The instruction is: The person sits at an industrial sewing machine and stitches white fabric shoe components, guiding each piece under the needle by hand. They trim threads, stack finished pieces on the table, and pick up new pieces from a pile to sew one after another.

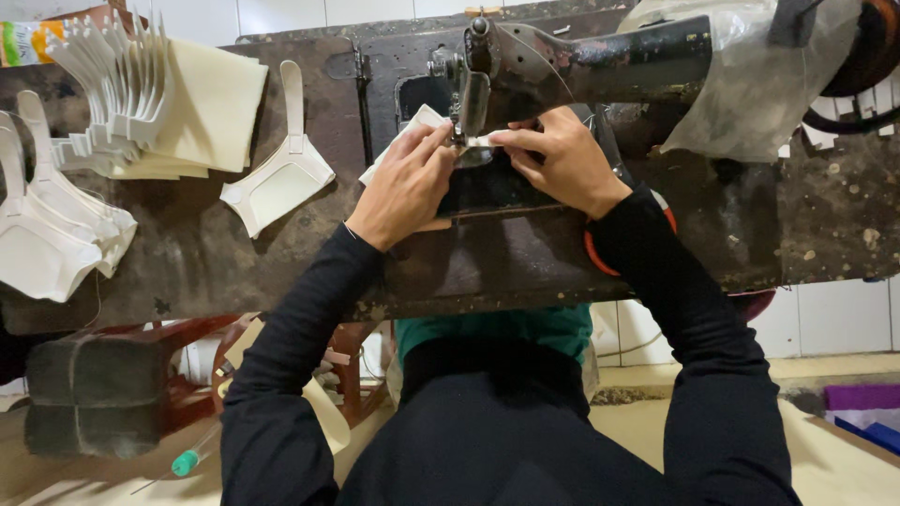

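Note:
A black sewing machine (600, 56) stands on a worn dark table (234, 253). Under its needle lies a white fabric piece (417, 122), held flat by both my hands. My left hand (408, 183) presses on the piece from the left, fingers pointing at the needle. My right hand (558, 159) pinches the narrow white strap end just right of the needle. Most of the piece is hidden under my hands.
A single white cut piece (281, 178) lies left of the machine. Stacks of similar white pieces (56, 225) and cream sheets (211, 103) fill the table's left side. A clear plastic cover (750, 84) drapes the machine's right end. A dark block (94, 394) sits below left.

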### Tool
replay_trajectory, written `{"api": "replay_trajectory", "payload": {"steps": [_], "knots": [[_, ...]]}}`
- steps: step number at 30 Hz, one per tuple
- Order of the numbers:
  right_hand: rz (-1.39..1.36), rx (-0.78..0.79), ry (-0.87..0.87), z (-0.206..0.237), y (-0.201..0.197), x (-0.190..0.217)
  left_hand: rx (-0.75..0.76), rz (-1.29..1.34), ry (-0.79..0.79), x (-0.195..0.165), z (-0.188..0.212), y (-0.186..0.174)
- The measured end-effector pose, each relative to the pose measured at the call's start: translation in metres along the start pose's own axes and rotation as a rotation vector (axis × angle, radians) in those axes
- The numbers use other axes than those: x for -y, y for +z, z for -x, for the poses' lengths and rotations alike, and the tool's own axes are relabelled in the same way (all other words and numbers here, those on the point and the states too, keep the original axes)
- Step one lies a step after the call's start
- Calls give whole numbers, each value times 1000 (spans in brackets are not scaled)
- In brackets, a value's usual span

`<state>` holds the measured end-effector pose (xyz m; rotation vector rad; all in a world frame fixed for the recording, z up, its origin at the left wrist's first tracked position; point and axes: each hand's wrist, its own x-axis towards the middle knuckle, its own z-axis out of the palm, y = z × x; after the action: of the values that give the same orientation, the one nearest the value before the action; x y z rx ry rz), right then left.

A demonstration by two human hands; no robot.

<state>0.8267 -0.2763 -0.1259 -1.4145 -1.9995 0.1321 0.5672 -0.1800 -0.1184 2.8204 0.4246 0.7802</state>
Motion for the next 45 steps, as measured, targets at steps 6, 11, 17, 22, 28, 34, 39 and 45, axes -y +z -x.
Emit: {"api": "replay_trajectory", "payload": {"steps": [6, 11, 17, 22, 28, 34, 39, 45], "knots": [[20, 5, -7, -2, -3, 6, -48, 24, -25, -1, -1, 2], [0, -9, 0, -3, -4, 8, -47, 66, -50, 0, -2, 2], [61, 68, 87, -2, -4, 6, 30, 155, -14, 11, -5, -3], [18, -47, 46, -1, 5, -1, 40, 275, -80, 14, -5, -6], [496, 346, 157, -29, 14, -24, -85, 47, -107, 17, -7, -3], [-1218, -214, 189, -55, 7, -16, 36, 23, -195, -16, 5, 0], [-1229, -118, 177, -61, 1, -5, -90, -12, -34, -20, 8, -6], [-960, -158, 111, -61, -3, -8, -74, 189, -161, -17, 4, -3]]}}
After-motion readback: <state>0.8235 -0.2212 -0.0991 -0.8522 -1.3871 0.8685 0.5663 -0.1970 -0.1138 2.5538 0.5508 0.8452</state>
